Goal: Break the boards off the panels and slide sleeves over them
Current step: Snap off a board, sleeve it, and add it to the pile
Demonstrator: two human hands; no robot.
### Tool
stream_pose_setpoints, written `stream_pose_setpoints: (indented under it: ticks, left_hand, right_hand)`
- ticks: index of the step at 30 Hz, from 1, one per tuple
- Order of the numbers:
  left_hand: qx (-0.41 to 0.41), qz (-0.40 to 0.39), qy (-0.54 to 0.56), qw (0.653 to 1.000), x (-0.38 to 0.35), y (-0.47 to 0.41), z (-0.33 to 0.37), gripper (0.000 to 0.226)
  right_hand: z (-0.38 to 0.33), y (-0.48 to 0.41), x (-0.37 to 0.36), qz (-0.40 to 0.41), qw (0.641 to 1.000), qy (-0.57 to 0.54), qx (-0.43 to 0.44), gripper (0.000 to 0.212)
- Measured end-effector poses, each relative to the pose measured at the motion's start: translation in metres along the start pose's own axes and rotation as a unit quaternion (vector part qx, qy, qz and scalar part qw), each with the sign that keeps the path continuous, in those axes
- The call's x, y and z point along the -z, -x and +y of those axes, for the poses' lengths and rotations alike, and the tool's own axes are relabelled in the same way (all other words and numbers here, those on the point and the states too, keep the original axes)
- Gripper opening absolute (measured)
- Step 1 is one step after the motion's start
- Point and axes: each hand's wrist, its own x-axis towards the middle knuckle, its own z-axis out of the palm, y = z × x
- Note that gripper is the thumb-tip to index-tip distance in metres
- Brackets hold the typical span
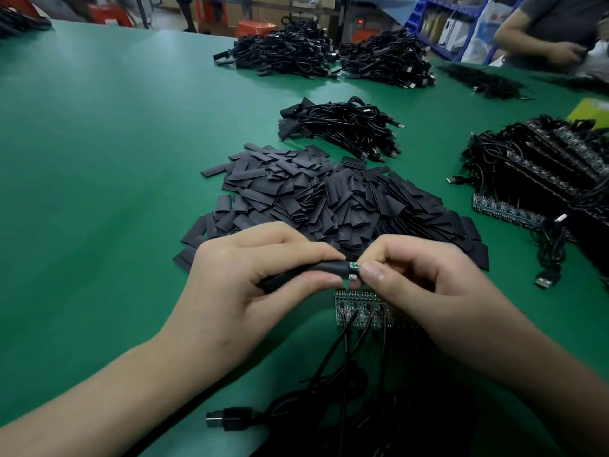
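The green table [99,159] spreads out to the left of the heap of loose black sleeves [329,192], which lies in the middle of the view. Nearer than the heap and a little to its left, a USB plug [224,420] lies at the end of a black cable

Just in front of the heap's near edge, the left hand [263,275] grips one sleeve [306,272], with the fingers curled under it and the thumb pressed along its top. The sleeve lies roughly level and points right. From its right mouth pokes the green end of a small board [354,271], most of which is inside the sleeve. The right hand [428,282] meets it there: thumb and forefinger are pinched together on that bare end, and the other fingers are folded in behind

Below the two hands, on the table just in front of the heap, lies a panel [359,308] of boards, with thin black wires running from it toward the viewer

Beyond the heap sits a bundle of cables [346,127] with sleeved ends. Farther beyond it are two larger cable piles [329,54]

To the right of the heap, well apart from it, lies a stack of panels [543,169] tangled with black cables. Far beyond the heap and to its right, another person [547,34] stands at the table edge, and what their hands hold I cannot tell
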Motion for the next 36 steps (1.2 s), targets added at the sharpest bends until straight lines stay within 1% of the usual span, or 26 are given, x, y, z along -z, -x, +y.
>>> stream_pose_setpoints:
  ticks: [11, 18, 22, 25, 28, 31, 36]
  left_hand:
    - [0.000, 0.002, 0.013, 1.000, -0.001, 0.001, 0.000, 0.018]
    - [0.000, -0.005, -0.002, 1.000, -0.001, 0.000, -0.001, 0.017]
    - [0.018, 0.012, -0.026, 0.999, -0.003, -0.001, -0.001, 0.019]
    - [0.047, 0.042, -0.055, 0.996, -0.003, -0.001, -0.003, 0.029]
    - [0.055, 0.041, -0.077, 0.995, -0.003, 0.001, -0.002, 0.036]
    - [0.065, 0.039, -0.076, 0.994, -0.005, 0.001, 0.000, 0.039]
    - [0.081, 0.035, -0.058, 0.994, -0.006, 0.001, 0.001, 0.035]
  right_hand:
    - [-0.003, 0.000, -0.001, -0.017, 1.000, -0.011, -0.024, 0.025]
    - [-0.004, 0.000, -0.005, -0.005, 1.000, -0.016, -0.024, 0.024]
    - [-0.003, 0.000, -0.009, 0.024, 0.999, -0.019, -0.018, 0.026]
    - [-0.002, 0.001, -0.017, 0.068, 0.997, -0.021, -0.020, 0.024]
    - [-0.002, 0.002, -0.024, 0.100, 0.995, -0.006, -0.014, 0.023]
    - [-0.002, 0.003, -0.026, 0.110, 0.994, 0.004, -0.009, 0.023]
    - [-0.002, 0.004, -0.028, 0.107, 0.993, 0.041, 0.005, 0.020]
